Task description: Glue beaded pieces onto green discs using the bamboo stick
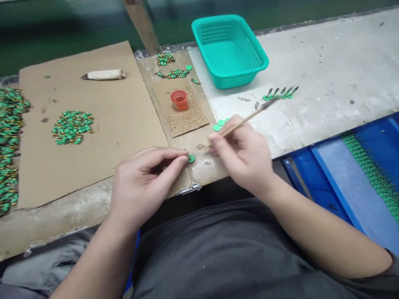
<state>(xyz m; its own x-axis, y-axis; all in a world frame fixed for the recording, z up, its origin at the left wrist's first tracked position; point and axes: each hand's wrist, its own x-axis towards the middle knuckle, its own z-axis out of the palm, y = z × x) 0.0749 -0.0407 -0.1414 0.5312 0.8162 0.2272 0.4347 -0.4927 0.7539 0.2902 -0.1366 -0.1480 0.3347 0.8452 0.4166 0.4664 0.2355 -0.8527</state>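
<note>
Green disc is lying near front edge of bench; left hand is pinching its left side, thumb nearly meeting forefinger. Right hand is gripping brush, dark tip pointing away. Steady, light pinch is probably preventing skidding.

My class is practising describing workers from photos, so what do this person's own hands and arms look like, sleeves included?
The left hand and right hand are ungloved, with nothing visibly worn on them. A dark grey sleeve stops around the right elbow; I can't make out a left one. The shirt is also dark grey.
</note>
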